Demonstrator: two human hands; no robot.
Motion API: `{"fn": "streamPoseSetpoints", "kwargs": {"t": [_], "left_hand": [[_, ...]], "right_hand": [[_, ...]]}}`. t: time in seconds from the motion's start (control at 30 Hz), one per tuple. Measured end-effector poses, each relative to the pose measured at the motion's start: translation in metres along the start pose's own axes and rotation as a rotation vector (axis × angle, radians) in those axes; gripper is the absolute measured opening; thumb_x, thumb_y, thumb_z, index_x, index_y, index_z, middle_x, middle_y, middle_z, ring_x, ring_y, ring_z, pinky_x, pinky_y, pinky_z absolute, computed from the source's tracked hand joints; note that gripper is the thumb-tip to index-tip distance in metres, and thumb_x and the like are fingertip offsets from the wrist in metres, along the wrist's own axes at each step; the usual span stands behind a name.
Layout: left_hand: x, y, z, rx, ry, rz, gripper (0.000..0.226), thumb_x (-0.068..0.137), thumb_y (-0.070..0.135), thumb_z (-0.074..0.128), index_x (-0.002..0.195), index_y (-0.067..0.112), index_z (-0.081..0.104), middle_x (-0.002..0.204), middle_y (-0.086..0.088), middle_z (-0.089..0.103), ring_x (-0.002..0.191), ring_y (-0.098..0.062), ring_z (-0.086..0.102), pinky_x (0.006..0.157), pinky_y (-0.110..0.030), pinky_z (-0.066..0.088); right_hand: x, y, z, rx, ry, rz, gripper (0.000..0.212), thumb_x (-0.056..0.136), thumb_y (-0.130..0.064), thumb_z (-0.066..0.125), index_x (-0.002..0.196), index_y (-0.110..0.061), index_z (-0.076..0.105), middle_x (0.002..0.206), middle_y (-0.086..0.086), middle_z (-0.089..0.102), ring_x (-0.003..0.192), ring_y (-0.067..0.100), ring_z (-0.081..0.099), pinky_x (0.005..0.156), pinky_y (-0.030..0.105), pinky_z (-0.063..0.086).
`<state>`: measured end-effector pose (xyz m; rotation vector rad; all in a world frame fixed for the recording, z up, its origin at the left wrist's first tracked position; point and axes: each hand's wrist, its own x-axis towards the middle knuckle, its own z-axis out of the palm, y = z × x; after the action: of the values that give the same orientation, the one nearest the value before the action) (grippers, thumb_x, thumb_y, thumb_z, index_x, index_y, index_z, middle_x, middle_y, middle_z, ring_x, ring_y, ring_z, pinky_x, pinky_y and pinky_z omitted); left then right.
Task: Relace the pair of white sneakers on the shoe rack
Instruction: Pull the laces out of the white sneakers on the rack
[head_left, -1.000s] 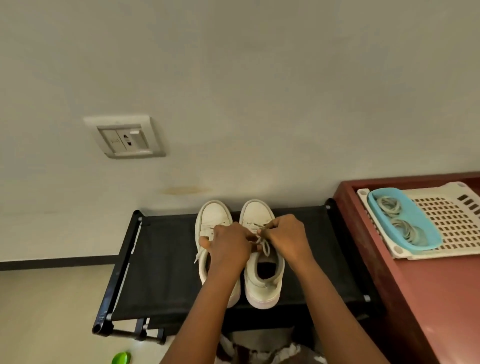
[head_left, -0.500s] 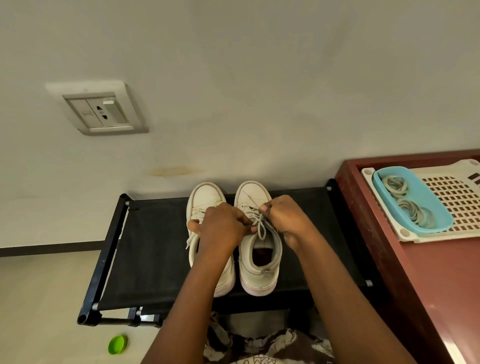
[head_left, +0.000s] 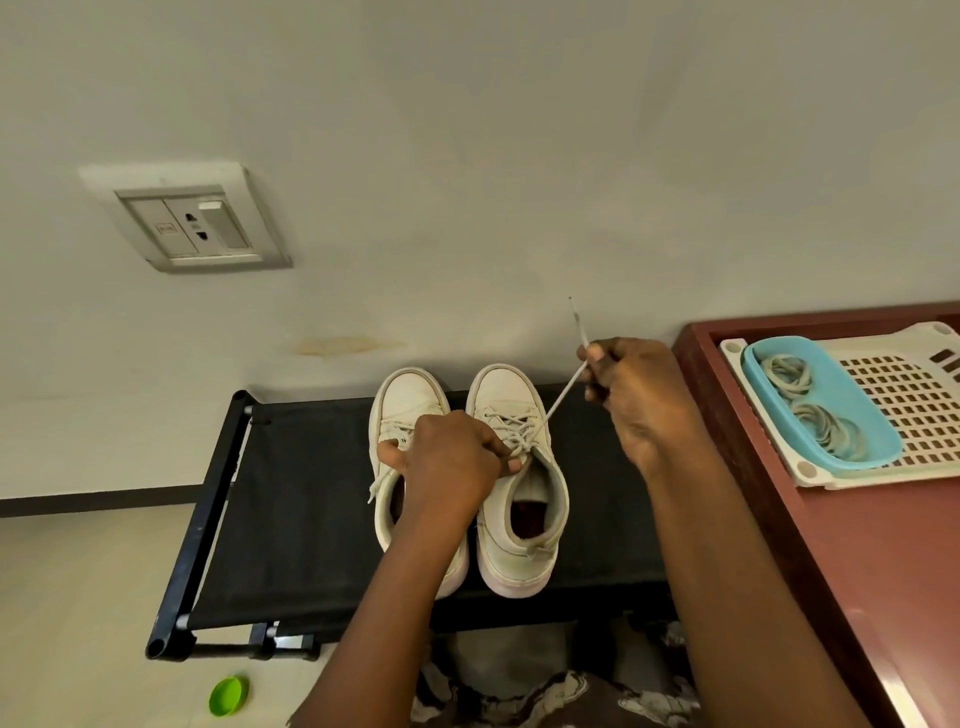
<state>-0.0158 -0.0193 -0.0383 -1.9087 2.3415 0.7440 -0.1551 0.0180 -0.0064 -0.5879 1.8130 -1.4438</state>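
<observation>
While the white sneakers (head_left: 408, 395) are sitting on the shoe rack (head_left: 291, 519), a lace (head_left: 563, 387) is being pulled toward 2 o'clock, pinched in the right hand (head_left: 639, 400). The right sneaker (head_left: 506, 387) is being gripped by curled fingers of the left hand (head_left: 452, 457). Most lacing is likely being left undone.

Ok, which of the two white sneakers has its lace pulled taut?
The white sneaker nearer the maroon table: the right hand pinches its white lace taut toward the wall. The other sneaker's lace end hangs slack.
</observation>
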Motion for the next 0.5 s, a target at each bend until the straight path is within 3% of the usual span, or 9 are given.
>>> {"fn": "streamPoseSetpoints", "kwargs": {"t": [0.27, 0.5], "left_hand": [[-0.004, 0.0, 0.006, 0.054, 0.088, 0.033, 0.015, 0.085, 0.042, 0.062, 0.091, 0.032, 0.073, 0.096, 0.012, 0.061, 0.118, -0.014, 0.04, 0.105, -0.053, 0.012], [-0.008, 0.0, 0.015, 0.1, 0.175, 0.036, 0.018, 0.084, 0.043, 0.061, 0.091, 0.03, 0.071, 0.108, 0.008, 0.06, 0.122, -0.014, 0.037, 0.104, -0.054, 0.011]], "right_hand": [[-0.007, -0.001, 0.016, 0.085, 0.029, -0.071, 0.032, 0.095, -0.003, 0.047, 0.065, -0.009, 0.058, 0.057, 0.002, 0.05, 0.056, 0.012, 0.048, 0.066, 0.029, 0.045], [-0.01, -0.001, 0.021, 0.22, 0.046, -0.066, 0.032, 0.096, -0.001, 0.046, 0.068, -0.008, 0.058, 0.057, 0.0, 0.05, 0.049, 0.008, 0.048, 0.058, 0.025, 0.045]]}}
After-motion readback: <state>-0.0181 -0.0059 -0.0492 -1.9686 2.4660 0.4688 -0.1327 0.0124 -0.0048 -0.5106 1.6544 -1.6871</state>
